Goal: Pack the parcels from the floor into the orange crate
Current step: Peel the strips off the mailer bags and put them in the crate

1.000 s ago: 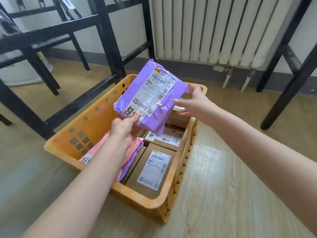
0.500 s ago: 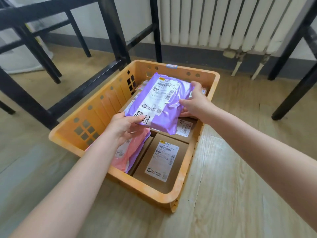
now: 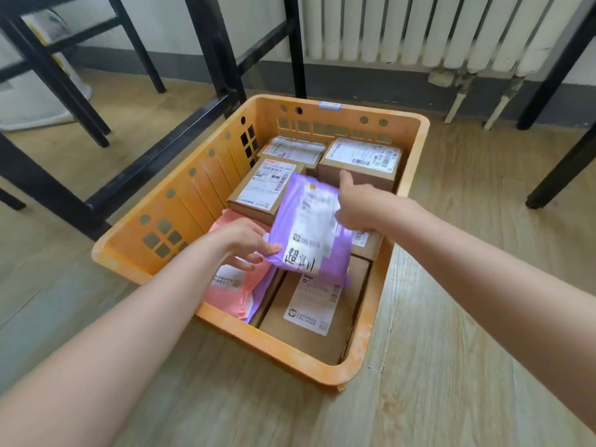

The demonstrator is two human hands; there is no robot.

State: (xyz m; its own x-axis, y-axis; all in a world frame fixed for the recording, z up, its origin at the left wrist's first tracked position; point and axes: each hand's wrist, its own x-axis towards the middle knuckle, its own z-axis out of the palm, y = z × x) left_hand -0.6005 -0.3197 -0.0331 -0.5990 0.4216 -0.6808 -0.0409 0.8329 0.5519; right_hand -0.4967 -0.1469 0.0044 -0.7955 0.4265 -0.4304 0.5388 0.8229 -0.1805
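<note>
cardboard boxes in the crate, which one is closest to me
The large box in the near right corner of the orange crate, label up, partly hidden by the purple mailer; the other boxes lie farther back.

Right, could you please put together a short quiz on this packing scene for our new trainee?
1. True or false: the left hand and the right hand both hold the purple mailer over the orange crate.
2. Which parcel lies in the crate's near left corner? A) pink mailer B) green tube C) white envelope
3. What stands against the wall behind the crate?
Key: 1 true; 2 A; 3 the white radiator.
</note>
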